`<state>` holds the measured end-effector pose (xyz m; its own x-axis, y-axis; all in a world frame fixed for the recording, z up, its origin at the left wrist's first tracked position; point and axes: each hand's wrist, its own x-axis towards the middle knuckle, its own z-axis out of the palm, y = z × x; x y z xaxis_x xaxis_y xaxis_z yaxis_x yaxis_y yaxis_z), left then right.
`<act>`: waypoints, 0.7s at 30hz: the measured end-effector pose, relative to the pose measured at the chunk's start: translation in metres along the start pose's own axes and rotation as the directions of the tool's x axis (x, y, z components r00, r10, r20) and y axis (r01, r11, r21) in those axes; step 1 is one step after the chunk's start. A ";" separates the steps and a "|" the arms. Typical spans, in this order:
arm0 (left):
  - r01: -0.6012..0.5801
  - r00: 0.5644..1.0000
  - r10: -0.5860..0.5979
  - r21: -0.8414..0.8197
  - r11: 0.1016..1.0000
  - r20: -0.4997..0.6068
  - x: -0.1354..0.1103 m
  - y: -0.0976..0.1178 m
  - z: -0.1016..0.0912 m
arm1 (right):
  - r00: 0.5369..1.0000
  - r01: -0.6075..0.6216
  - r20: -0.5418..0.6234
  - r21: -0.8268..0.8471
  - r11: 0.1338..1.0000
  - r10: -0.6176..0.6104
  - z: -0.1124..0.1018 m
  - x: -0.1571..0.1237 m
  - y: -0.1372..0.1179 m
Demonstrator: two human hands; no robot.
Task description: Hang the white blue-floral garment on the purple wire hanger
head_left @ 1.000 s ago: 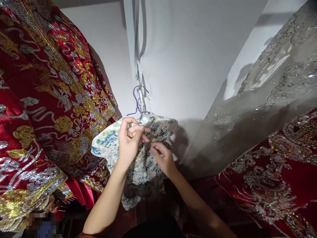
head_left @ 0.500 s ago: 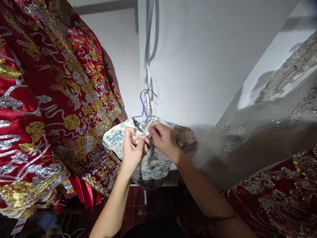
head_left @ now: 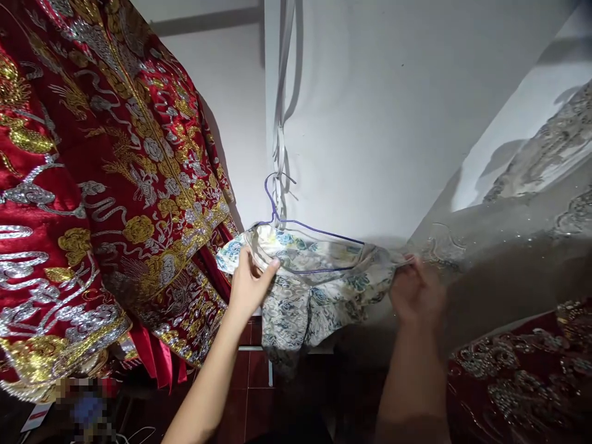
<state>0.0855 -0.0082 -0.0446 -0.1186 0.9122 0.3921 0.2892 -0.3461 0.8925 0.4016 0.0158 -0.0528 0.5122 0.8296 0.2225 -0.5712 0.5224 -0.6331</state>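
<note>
A white garment with a blue and green floral print (head_left: 284, 314) hangs from a purple wire hanger (head_left: 319, 230). Its neckline is pulled wide, so the hanger's right arm and lower bar show bare. My left hand (head_left: 252, 277) pinches the neckline edge on the left, thumb towards the middle. My right hand (head_left: 416, 290), blurred by motion, grips the garment's right end and stretches it out past the hanger. The hanger's hook is caught in a white strap (head_left: 281, 148) hanging down the wall.
A red jacket embroidered in gold and silver (head_left: 152, 148) hangs close on the left. To the right are a sheer greyish beaded fabric (head_left: 416, 271) and a dark red beaded garment (head_left: 518, 370). A white wall (head_left: 370, 123) stands behind, over red floor tiles (head_left: 231, 407).
My right hand has moved away from my left, far to the right, drawing the garment's neckline open and off the hanger's right arm. My left hand stays at the neckline.
</note>
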 end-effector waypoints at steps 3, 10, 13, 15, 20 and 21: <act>-0.070 0.997 0.068 0.057 0.996 0.038 0.029 0.014 -0.011 | 0.945 -0.300 -0.096 0.133 0.945 0.313 -0.031 -0.010 0.019; 0.117 0.993 -0.089 -0.519 0.847 0.079 0.033 0.005 -0.049 | 0.809 -0.531 -0.157 0.218 0.819 0.566 -0.046 -0.046 0.073; 0.199 0.961 -0.274 -0.771 0.605 0.033 0.017 0.000 -0.075 | 0.772 -0.599 -0.151 0.152 0.786 0.617 -0.040 -0.063 0.093; 0.179 0.939 -0.343 -0.879 0.441 0.019 0.003 -0.007 -0.092 | 0.754 -0.634 -0.130 0.111 0.765 0.644 -0.034 -0.074 0.105; 0.145 0.912 -0.410 -0.925 0.351 -0.013 -0.045 -0.055 -0.114 | 0.747 -0.664 -0.143 -0.120 0.738 0.649 -0.025 -0.096 0.125; 0.163 0.912 -0.411 -0.906 0.390 -0.013 -0.057 -0.065 -0.111 | 0.759 -0.651 -0.160 -0.170 0.740 0.631 -0.024 -0.099 0.127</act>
<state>-0.0325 -0.0617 -0.1000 -0.2395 0.9709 -0.0064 -0.7673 -0.1853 0.6140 0.2942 -0.0046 -0.1732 0.1312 0.9278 -0.3492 -0.6467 -0.1869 -0.7395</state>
